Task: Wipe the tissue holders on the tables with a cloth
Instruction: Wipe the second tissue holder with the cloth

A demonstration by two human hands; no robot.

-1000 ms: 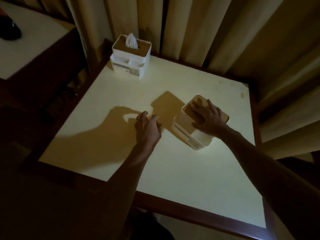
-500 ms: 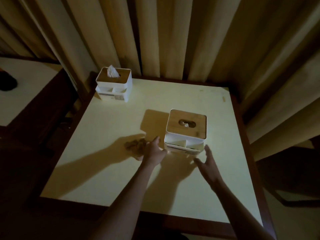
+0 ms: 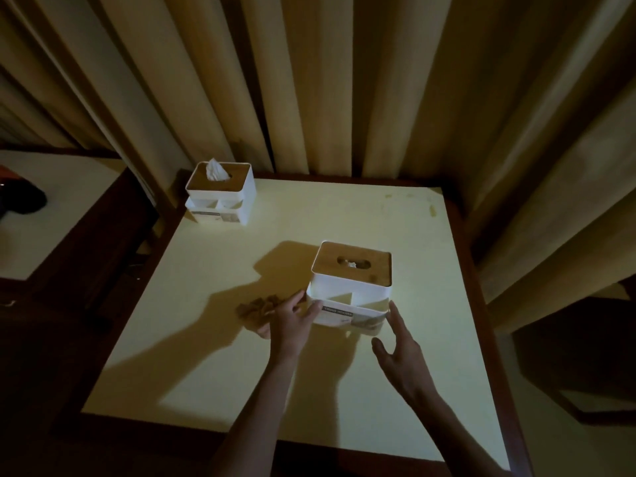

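A white tissue holder [image 3: 351, 287] with a wooden lid stands upright near the middle of the cream table [image 3: 213, 366]. My left hand [image 3: 287, 323] is at its front left corner, fingertips against the front wall, and loosely grips a crumpled brown cloth [image 3: 256, 307] that lies on the table beside it. My right hand [image 3: 401, 352] is spread open at the front right corner, one fingertip at the holder's wall. A second white tissue holder [image 3: 222, 194], with a tissue sticking out, stands at the far left corner.
Heavy beige curtains [image 3: 344, 80] hang right behind and to the right of the table. The table has a dark wooden rim [image 3: 478, 270]. Another table [image 3: 51, 215] with a dark object [image 3: 20, 201] on it is at the left.
My right hand has come off the holder's lid and dropped to its front right corner. The holder now stands square and upright. The cloth shows beside my left hand, which has closed in on the holder.
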